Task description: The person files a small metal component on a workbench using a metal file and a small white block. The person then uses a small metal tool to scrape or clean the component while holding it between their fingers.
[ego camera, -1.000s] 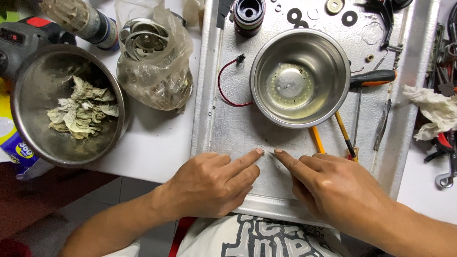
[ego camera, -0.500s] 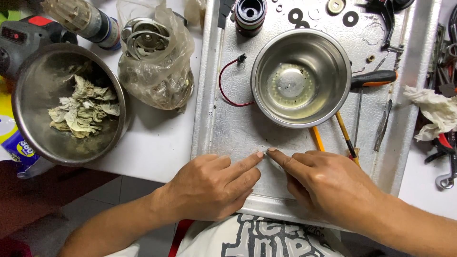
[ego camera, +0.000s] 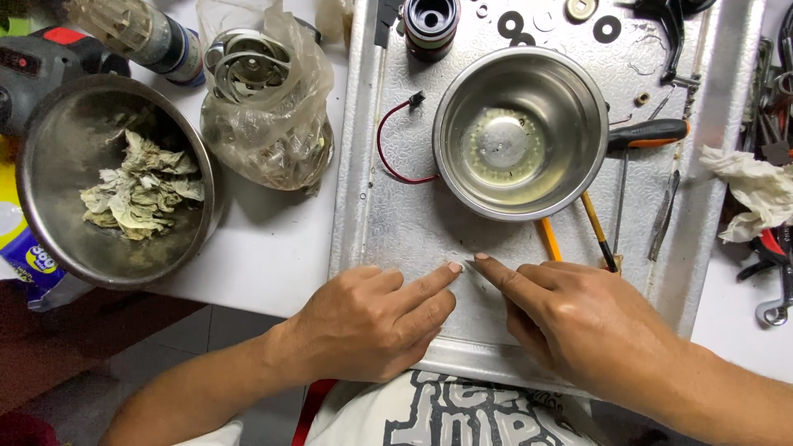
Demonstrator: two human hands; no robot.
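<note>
My left hand (ego camera: pixel 372 326) rests on the front part of a textured metal tray (ego camera: pixel 396 206), fingers curled and the index finger stretched out flat. My right hand (ego camera: pixel 578 322) lies opposite, its index finger pointing left. The two index fingertips meet on the tray surface. A tiny pale sliver (ego camera: pixel 467 265) shows at the right fingertip. What it is, and whether the right hand grips it, is too small to tell.
On the tray stand a steel bowl (ego camera: pixel 522 132) with clear liquid, a red wire (ego camera: pixel 388 157), screwdrivers (ego camera: pixel 652 132), washers and a black cylinder (ego camera: pixel 431 23). Left of the tray are a bowl of crumpled paper (ego camera: pixel 116 177), a bag of metal rings (ego camera: pixel 264 107) and a drill (ego camera: pixel 41 70). Tools and a rag (ego camera: pixel 756 194) lie at right.
The small gap between the two index fingertips has closed; they now touch. The hands have otherwise barely shifted.
</note>
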